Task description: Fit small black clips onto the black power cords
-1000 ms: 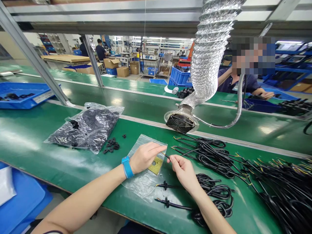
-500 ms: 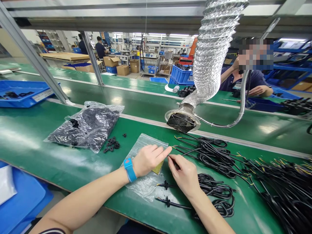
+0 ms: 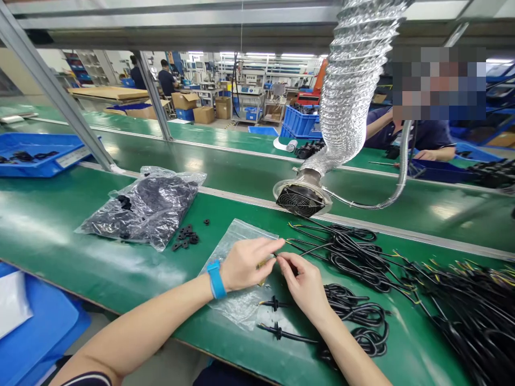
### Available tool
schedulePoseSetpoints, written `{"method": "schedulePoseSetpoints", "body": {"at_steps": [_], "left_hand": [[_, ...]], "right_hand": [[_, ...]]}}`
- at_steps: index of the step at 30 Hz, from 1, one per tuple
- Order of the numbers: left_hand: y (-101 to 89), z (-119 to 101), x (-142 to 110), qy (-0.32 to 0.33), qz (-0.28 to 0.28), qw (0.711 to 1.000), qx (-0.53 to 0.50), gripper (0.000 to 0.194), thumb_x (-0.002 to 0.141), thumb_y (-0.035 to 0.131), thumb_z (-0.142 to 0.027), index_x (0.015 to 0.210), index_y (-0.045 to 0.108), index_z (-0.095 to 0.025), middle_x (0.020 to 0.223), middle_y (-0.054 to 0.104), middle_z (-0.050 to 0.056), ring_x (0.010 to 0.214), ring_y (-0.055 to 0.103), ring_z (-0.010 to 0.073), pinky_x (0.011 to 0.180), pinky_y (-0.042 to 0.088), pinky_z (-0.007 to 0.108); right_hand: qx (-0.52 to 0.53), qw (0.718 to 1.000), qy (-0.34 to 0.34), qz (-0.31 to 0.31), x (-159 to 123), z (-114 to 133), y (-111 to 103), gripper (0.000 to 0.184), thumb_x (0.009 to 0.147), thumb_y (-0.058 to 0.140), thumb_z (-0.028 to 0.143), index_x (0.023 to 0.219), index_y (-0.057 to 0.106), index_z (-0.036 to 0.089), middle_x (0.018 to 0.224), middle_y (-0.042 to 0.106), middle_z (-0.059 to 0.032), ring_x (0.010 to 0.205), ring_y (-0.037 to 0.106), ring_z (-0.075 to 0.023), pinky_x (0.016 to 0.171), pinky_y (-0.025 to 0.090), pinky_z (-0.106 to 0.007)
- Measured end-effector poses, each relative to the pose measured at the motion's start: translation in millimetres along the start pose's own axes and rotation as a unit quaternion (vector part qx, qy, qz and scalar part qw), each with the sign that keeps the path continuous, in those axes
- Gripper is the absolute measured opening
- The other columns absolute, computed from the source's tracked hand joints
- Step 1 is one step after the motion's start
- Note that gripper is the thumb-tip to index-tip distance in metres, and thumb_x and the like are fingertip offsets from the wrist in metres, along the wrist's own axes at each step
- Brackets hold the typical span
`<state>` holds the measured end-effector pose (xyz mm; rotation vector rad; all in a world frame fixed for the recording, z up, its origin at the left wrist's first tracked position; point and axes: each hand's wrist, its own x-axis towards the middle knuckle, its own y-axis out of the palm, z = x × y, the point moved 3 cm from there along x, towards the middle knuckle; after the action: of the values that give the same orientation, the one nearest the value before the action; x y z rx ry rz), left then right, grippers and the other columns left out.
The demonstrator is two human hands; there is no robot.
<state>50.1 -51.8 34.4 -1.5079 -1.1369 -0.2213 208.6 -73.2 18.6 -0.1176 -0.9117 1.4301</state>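
Observation:
My left hand (image 3: 250,262), with a blue band at the wrist, pinches the tip of a black cable (image 3: 316,249) between thumb and fingers. Its index finger points out past the tip, and any small part inside the pinch is hidden. Right beside it, the fingertips of my right hand (image 3: 302,277) are closed on the same cable just behind its end. Under my left hand lies a clear zip bag (image 3: 237,308) with something yellowish partly showing. Two cable ends, each with a black grommet (image 3: 277,331) and bare wires, lie below my hands.
Loose black grommets (image 3: 187,236) lie left of my hands, beside a filled plastic bag (image 3: 155,206). Coiled cables (image 3: 350,252) and a large cable heap (image 3: 475,311) are at right. A fan-ended duct (image 3: 301,199) hangs ahead. A co-worker's hand (image 3: 428,155) shows across the bench.
My left thumb and fingers have closed in on the cable end, covering more of the yellowish thing. My right hand has barely moved. The co-worker opposite has shifted.

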Motion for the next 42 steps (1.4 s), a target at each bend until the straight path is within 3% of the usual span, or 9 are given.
{"method": "schedulePoseSetpoints", "body": {"at_steps": [3,5,8,12,17,30,33,38,42], "left_hand": [[-5.0,12,2,-0.148,-0.063,0.974,-0.161,0.044,0.089,0.057,-0.023,0.133,0.052,-0.021,0.12,0.061,0.01,0.076,0.066,0.0113,0.074,0.057,0.029],[-2.8,19,3,-0.218,-0.04,0.946,-0.236,0.033,0.086,0.063,-0.025,0.118,0.063,-0.017,0.11,0.064,0.009,0.072,0.065,0.0111,0.071,0.057,0.028],[2.2,25,4,-0.269,0.027,0.912,-0.307,0.015,0.082,0.068,-0.026,0.091,0.073,-0.014,0.091,0.069,0.008,0.079,0.067,0.0155,0.072,0.056,0.028],[1.1,26,7,-0.247,0.06,0.901,-0.352,0.018,0.081,0.07,-0.025,0.096,0.074,-0.015,0.099,0.071,0.01,0.086,0.068,0.0177,0.078,0.056,0.03],[-2.4,22,7,-0.159,0.058,0.949,-0.265,0.015,0.087,0.064,-0.021,0.095,0.076,-0.017,0.093,0.073,0.008,0.087,0.067,0.0172,0.08,0.055,0.032],[5.7,5,1,-0.114,0.035,0.963,-0.242,0.018,0.091,0.06,-0.023,0.099,0.074,-0.016,0.087,0.073,0.007,0.081,0.068,0.0158,0.075,0.055,0.028],[7.7,10,2,-0.126,0.03,0.967,-0.22,0.018,0.091,0.058,-0.022,0.1,0.074,-0.017,0.087,0.073,0.007,0.081,0.068,0.016,0.075,0.055,0.029],[8.7,24,2,-0.213,0.013,0.949,-0.234,0.014,0.086,0.064,-0.022,0.092,0.075,-0.015,0.087,0.074,0.007,0.08,0.068,0.0172,0.074,0.055,0.029],[9.8,20,1,-0.197,0.035,0.949,-0.243,0.016,0.087,0.063,-0.023,0.095,0.074,-0.015,0.087,0.073,0.007,0.081,0.068,0.0169,0.076,0.055,0.03]], "right_hand": [[-0.01,1.0,-0.025,-0.012,0,2,-1,0.025,0.096,0.048,0.032,0.085,0.067,0.02,0.075,0.069,-0.0033,0.066,0.065,-0.0155,0.062,0.05,-0.025],[-0.028,0.999,-0.038,-0.018,0,3,-3,0.025,0.097,0.048,0.031,0.085,0.067,0.02,0.073,0.068,-0.0029,0.064,0.064,-0.0147,0.061,0.049,-0.025],[-0.055,0.997,-0.056,-0.028,-1,3,-5,0.027,0.098,0.047,0.031,0.086,0.068,0.02,0.073,0.068,-0.0031,0.064,0.063,-0.0143,0.061,0.048,-0.025],[-0.092,0.993,-0.071,-0.034,-1,6,-7,0.03,0.1,0.043,0.03,0.086,0.067,0.019,0.07,0.065,-0.0029,0.061,0.061,-0.0139,0.059,0.045,-0.024],[-0.11,0.991,-0.072,-0.001,-1,7,-8,0.034,0.1,0.04,0.028,0.081,0.066,0.019,0.065,0.062,-0.0022,0.057,0.057,-0.0133,0.055,0.04,-0.024],[0.081,0.996,0.013,0.044,-1,5,-2,0.036,0.098,0.042,0.032,0.067,0.058,0.019,0.064,0.063,-0.0007,0.06,0.058,-0.0137,0.059,0.043,-0.023],[0.071,0.996,0.036,0.049,2,3,-2,0.036,0.098,0.041,0.035,0.075,0.064,0.019,0.069,0.066,-0.0023,0.065,0.061,-0.0156,0.062,0.046,-0.025],[0.054,0.997,0.049,0.01,4,-1,-6,0.025,0.092,0.053,0.037,0.085,0.07,0.02,0.071,0.068,-0.0035,0.061,0.062,-0.0167,0.06,0.049,-0.027],[0.051,0.998,0.032,0.019,1,-3,-6,0.029,0.093,0.049,0.034,0.078,0.069,0.019,0.067,0.067,-0.0038,0.061,0.06,-0.0165,0.062,0.048,-0.027]]}}
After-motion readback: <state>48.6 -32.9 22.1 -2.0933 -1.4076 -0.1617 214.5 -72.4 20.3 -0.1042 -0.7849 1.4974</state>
